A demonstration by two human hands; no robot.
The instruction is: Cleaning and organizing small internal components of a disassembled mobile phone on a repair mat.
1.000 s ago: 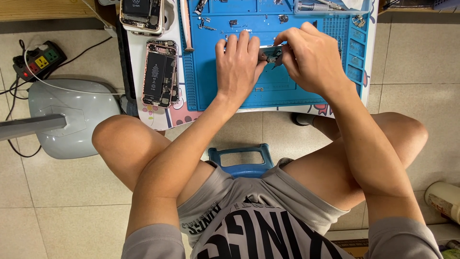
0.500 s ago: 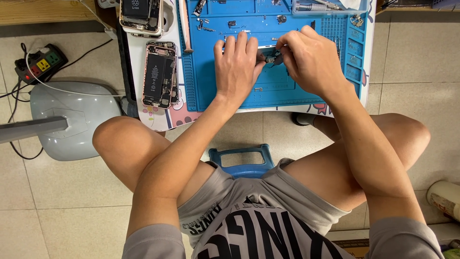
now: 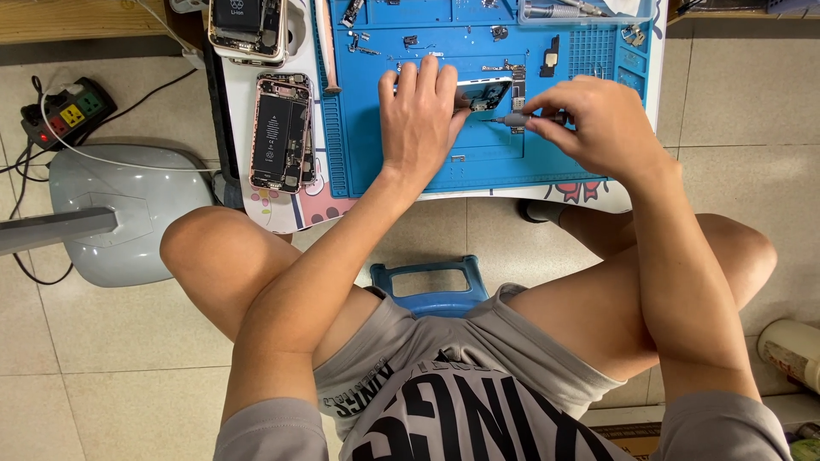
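Phone part (image 3: 483, 90), a small pale piece with dark circuitry showing at its near edge, lies on the blue repair mat (image 3: 512, 162) in the upper middle of the frame, pinned there by the left hand (image 3: 420, 115). That hand lies flat with fingers stretched out and close together, palm down over the part's left side, most likely to keep it from sliding under the tool. The right hand (image 3: 589, 119) is curled tight around a slim screwdriver (image 3: 512, 120), pinching it near the tip between thumb and fingers (a low grip that would suit fine, steady work); the point aims left toward the part's lower edge, though whether it touches cannot be told.

Along the mat's upper edge, loose screws and small brackets (image 3: 410, 40) are scattered. Left of the mat, an opened phone (image 3: 282, 130) lies face up with its dark battery exposed, and a second opened device (image 3: 248, 26) sits above it at the frame's top.

The small white desk (image 3: 478, 195) stands low over a floor of pale tiles (image 3: 111, 367). A power strip (image 3: 67, 111) with its cables sits at the upper left, a grey fan base (image 3: 120, 205) below it, and a blue stool (image 3: 431, 286) shows between the person's knees
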